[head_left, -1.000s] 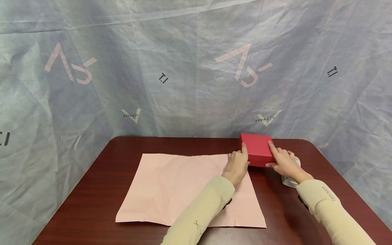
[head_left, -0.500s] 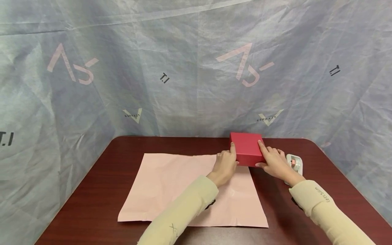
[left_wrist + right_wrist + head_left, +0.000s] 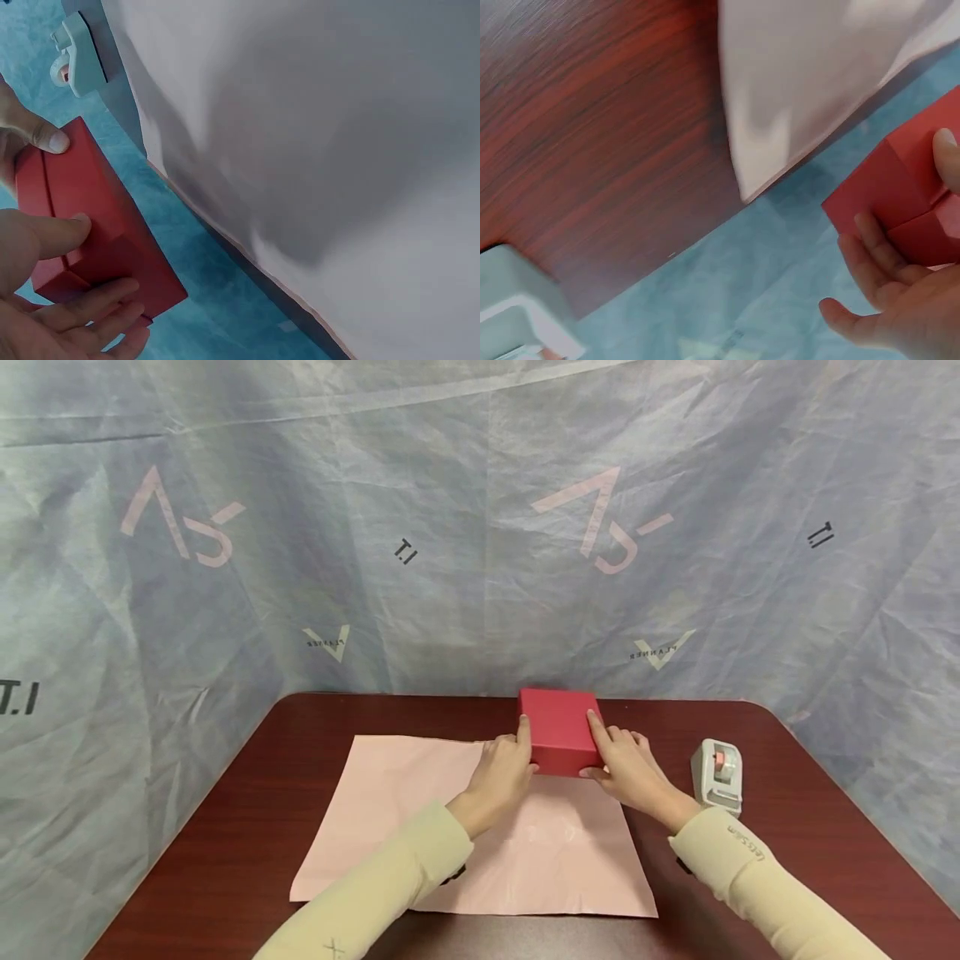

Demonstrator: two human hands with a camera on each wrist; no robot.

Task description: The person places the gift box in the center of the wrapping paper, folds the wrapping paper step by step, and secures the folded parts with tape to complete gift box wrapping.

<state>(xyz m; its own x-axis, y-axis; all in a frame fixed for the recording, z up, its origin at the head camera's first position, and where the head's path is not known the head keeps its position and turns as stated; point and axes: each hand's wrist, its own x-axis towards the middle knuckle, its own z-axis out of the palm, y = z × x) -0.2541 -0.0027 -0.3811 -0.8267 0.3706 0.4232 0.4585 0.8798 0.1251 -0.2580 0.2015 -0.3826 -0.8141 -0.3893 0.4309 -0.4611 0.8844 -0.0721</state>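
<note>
Your work centres on the red, square-topped, rigid-looking box, held between the fingers of your left hand and those of your right hand; it appears raised. Both sets of fingers are partly bent, parted only enough to grip opposite sides; index fingers reach the top edges, thumbs the near face. Below and nearer than your fingers lies the pale pink, paper-like rectangular sheet. Apart from your right-hand fingers, to their right, a whitish tape dispenser stands on the dark red-brown, wood-grain counter. Step in hand, as judged: two-handed positioning above the sheet's far edge. The next move likely calls for even grip and a level box.
</note>
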